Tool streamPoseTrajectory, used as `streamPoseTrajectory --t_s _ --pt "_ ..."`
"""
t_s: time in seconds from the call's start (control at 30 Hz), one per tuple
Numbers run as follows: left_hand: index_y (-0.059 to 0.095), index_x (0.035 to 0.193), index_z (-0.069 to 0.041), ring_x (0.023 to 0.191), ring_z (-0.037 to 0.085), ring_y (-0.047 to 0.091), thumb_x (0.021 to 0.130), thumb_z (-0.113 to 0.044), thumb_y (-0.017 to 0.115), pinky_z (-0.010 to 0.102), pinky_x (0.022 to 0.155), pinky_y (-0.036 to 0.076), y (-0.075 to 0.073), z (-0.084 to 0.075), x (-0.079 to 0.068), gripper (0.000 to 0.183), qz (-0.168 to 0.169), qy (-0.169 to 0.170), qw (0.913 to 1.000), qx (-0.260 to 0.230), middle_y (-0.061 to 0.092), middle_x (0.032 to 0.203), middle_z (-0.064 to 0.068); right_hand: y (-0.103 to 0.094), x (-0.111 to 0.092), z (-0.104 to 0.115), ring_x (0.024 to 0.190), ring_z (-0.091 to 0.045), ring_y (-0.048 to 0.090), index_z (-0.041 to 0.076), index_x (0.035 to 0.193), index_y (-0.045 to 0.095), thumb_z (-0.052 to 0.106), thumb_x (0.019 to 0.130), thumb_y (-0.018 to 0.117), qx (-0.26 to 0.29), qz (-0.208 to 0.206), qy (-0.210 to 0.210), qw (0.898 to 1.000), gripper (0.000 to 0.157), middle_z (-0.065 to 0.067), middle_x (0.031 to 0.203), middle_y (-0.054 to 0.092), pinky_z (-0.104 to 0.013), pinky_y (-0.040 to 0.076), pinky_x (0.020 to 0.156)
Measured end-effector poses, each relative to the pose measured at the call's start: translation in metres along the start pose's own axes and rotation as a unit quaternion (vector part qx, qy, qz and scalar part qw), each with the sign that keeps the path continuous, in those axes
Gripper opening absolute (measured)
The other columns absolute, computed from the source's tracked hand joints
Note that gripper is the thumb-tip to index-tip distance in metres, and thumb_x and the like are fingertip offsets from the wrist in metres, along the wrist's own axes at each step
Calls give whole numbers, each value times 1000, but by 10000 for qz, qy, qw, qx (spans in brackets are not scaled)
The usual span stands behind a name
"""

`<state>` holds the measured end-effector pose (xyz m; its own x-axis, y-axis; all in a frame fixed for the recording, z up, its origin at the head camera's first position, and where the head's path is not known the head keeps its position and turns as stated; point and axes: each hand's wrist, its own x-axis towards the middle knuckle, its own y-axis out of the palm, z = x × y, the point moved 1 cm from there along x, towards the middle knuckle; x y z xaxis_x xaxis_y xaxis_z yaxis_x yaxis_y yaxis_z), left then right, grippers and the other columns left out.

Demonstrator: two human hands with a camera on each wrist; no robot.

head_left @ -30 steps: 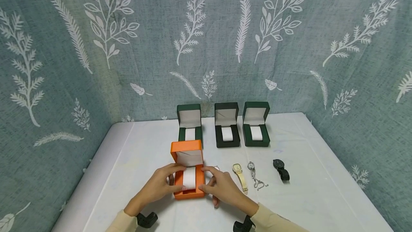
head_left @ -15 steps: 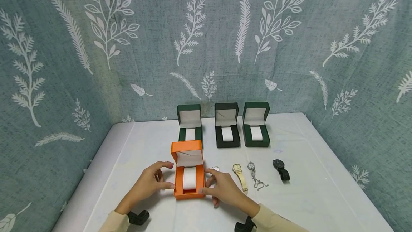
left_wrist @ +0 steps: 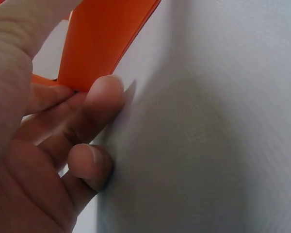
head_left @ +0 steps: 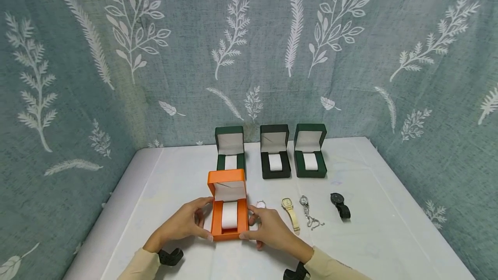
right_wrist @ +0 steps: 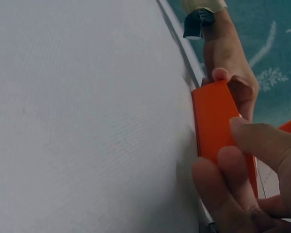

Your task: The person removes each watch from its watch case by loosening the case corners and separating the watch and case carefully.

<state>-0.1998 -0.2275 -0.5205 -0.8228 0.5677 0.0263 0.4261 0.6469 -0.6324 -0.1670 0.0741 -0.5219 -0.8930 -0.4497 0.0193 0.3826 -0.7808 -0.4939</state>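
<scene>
An orange watch box (head_left: 242, 219) with its lid raised stands near the front of the table, a white cushion (head_left: 229, 215) inside it. My left hand (head_left: 183, 223) holds its left side, thumb by the front corner and index finger towards the back; in the left wrist view its other fingers are bent beside the orange wall (left_wrist: 99, 43). On the opposite side my right hand (head_left: 268, 227) grips the box, its thumb at the front right corner. A watch with a pale dial (head_left: 261, 204) lies partly hidden behind the right hand.
Behind stand three open boxes: a green one (head_left: 241, 163), a black one (head_left: 287, 167) and another green one (head_left: 321, 167). To the right lie a gold watch (head_left: 290, 215), a silver bracelet watch (head_left: 305, 205) and a black watch (head_left: 340, 205). Patterned cloth (head_left: 268, 55) hangs around the table.
My left fingers have come off the box's cushion area, moved left away from it, then returned to its outer left side. My right hand has stayed at the right side.
</scene>
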Motion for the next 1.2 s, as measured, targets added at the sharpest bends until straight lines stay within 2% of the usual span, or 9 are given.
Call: streamPoseTrajectory --t_s 0.1,0.2,0.33,0.47,0.6,0.8,1.03,1.2 --pt "42 153 3 68 9 58 68 -37 98 25 61 48 1 0 -1 110 -43 -14 10000 12 63 77 3 1 2 -1 42 -11 62 -8 146 50 28 80 91 -89 -9 -127 9999 86 6 91 64 -26 50 47" --pt "42 153 5 74 13 58 69 -37 97 25 63 48 -1 -1 -3 109 -125 -12 9999 27 63 86 5 2 4 0 43 -10 62 -9 145 51 29 80 91 -123 -26 -251 9996 86 5 92 64 -24 49 47" --pt "42 154 3 88 20 60 70 -39 96 29 74 51 -6 -1 -8 108 -326 51 9994 -39 61 117 7 3 8 5 45 -10 63 -9 144 53 28 82 90 -37 -18 -372 9993 81 5 95 62 -24 50 49" --pt "42 154 0 106 27 60 70 -39 96 38 91 50 -18 1 -11 108 -544 112 9984 -114 55 138 7 3 18 14 46 -11 63 -8 145 51 25 83 89 177 15 -539 9984 80 4 98 61 -28 51 45" --pt "41 154 1 117 30 60 70 -34 97 44 101 48 -32 3 -16 107 -621 154 9975 -299 53 143 11 6 30 23 46 -11 63 -6 149 48 25 83 89 228 62 -653 9976 84 0 99 61 -28 50 44" --pt "38 155 4 123 33 59 73 -24 96 47 104 47 -54 10 -23 105 -574 170 9971 -477 47 149 20 16 53 35 48 -10 64 -6 149 48 29 83 89 -34 163 -592 9981 84 4 99 61 -26 50 46" --pt "32 159 0 132 39 54 75 -22 94 58 109 38 -80 21 -28 107 -468 -333 9957 -723 43 156 20 27 84 43 45 -5 63 -6 147 50 29 84 88 -336 212 -793 9961 82 4 97 64 -23 52 53" --pt "28 160 2 137 41 49 78 -23 93 58 110 37 -92 33 -23 108 -325 -540 9953 -737 44 155 22 32 105 43 46 -9 64 -7 148 48 25 84 88 -210 365 -678 9968 83 5 92 66 -26 54 52"
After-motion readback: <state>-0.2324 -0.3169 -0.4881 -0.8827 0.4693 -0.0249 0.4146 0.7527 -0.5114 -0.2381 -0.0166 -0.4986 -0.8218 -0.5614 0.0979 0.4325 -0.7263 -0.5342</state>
